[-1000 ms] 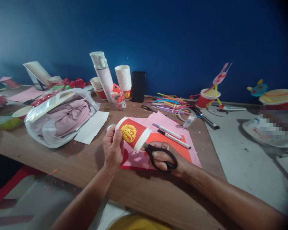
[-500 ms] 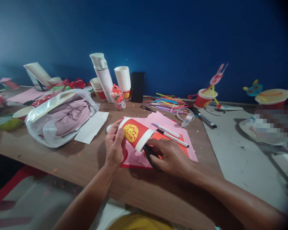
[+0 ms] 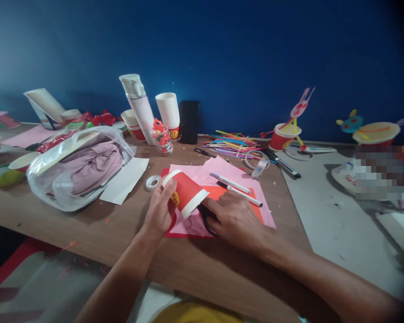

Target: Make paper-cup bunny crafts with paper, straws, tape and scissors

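Observation:
My left hand [image 3: 160, 210] grips a red paper cup [image 3: 186, 193] with a white rim and a yellow emblem, held on its side above pink and red paper sheets [image 3: 222, 179]. My right hand [image 3: 234, 219] is closed over black scissors [image 3: 206, 217], whose blades point at the cup's rim. Only part of the scissors shows under the fingers. Two marker pens [image 3: 237, 188] lie on the pink paper just beyond my right hand. A roll of clear tape [image 3: 152, 181] sits left of the cup.
A plastic bag of pink cloth [image 3: 84, 163] lies at left with white paper [image 3: 125, 179] beside it. Stacked white cups [image 3: 168, 112], a white bottle [image 3: 138, 105], a dark phone [image 3: 189, 122], coloured straws [image 3: 234, 143] and finished cup crafts [image 3: 286, 134] line the back. A grey mat [image 3: 340, 224] covers the right.
My right hand has turned palm-down over the scissors, hiding the handles. The cup has rolled so its emblem faces my left hand, and it sits slightly lower.

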The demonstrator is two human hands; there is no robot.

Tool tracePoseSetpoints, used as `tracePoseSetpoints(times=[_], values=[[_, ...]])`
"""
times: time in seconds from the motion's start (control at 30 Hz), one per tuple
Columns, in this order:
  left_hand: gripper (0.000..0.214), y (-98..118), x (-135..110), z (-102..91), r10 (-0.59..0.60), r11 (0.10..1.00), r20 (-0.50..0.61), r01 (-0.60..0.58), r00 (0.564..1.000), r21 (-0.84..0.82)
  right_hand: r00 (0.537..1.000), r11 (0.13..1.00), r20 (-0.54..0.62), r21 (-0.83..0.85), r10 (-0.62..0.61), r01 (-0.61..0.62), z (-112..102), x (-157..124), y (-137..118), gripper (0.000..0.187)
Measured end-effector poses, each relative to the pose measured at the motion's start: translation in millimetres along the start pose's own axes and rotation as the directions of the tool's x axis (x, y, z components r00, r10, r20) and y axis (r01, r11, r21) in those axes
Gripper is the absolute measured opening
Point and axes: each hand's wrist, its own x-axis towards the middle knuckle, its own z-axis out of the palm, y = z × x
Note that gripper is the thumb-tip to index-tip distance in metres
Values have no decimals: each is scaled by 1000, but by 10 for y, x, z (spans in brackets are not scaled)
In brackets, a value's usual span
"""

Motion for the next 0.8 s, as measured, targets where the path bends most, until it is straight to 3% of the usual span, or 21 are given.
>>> tracePoseSetpoints(times=[0.07, 0.13, 0.23, 0.27, 0.3, 0.33, 0.37, 0.4, 0.43, 0.5, 0.53, 0.6, 0.67, 0.73, 0.77, 0.8], values=[[23, 37, -25, 11, -34, 998, -36, 32, 999, -54, 990, 921, 96, 365, 106, -134, -33, 2, -18, 28], [28, 77, -51, 20, -78, 991, -55, 71, 995, -115, 947, 626, 280, 714, 154, -313, -44, 10, -32, 26], [37, 117, -81, 14, -81, 983, -14, 78, 997, -166, 897, 75, 439, 894, 59, -442, -9, 18, -56, 23], [40, 123, -85, 5, -73, 982, 17, 74, 997, -172, 900, -39, 434, 901, 35, -433, 6, 16, -65, 24], [41, 126, -85, -8, -64, 982, 46, 71, 997, -173, 907, -97, 420, 904, 23, -416, 18, 11, -73, 25], [42, 126, -81, -23, -57, 983, 70, 68, 996, -168, 912, -87, 410, 909, 23, -407, 23, 4, -78, 25], [41, 124, -74, -38, -50, 985, 85, 63, 995, -158, 916, -3, 399, 917, 46, -400, 22, -1, -80, 23], [40, 120, -64, -51, -41, 988, 95, 55, 995, -146, 924, 153, 374, 911, 83, -382, 14, -5, -76, 21], [38, 112, -51, -61, -30, 990, 101, 43, 994, -135, 939, 367, 320, 865, 125, -344, 4, -7, -69, 19], [34, 85, -24, -64, 9, 993, 108, 3, 994, -116, 976, 794, 148, 568, 159, -216, -13, -5, -48, 19], [31, 66, -12, -58, 23, 994, 106, -12, 994, -107, 989, 923, 66, 356, 132, -147, -14, -3, -37, 19], [27, 22, 5, -35, 13, 997, 85, -7, 996, -80, 999, 999, -9, 20, 42, -42, -3, -3, -24, 21], [26, -13, 6, -12, -24, 998, 45, 26, 999, -55, 1000, 997, -24, -75, 15, -17, 11, -7, -25, 24], [28, -17, -8, -3, -66, 995, 11, 66, 998, -71, 997, 993, 11, 99, 71, -72, 6, -9, -34, 27], [29, -6, -19, -5, -83, 992, 5, 83, 997, -94, 991, 954, 70, 273, 112, -127, -5, -7, -38, 29], [30, 12, -30, -10, -99, 988, 12, 100, 995, -121, 979, 861, 154, 471, 134, -192, -18, -2, -40, 30]])
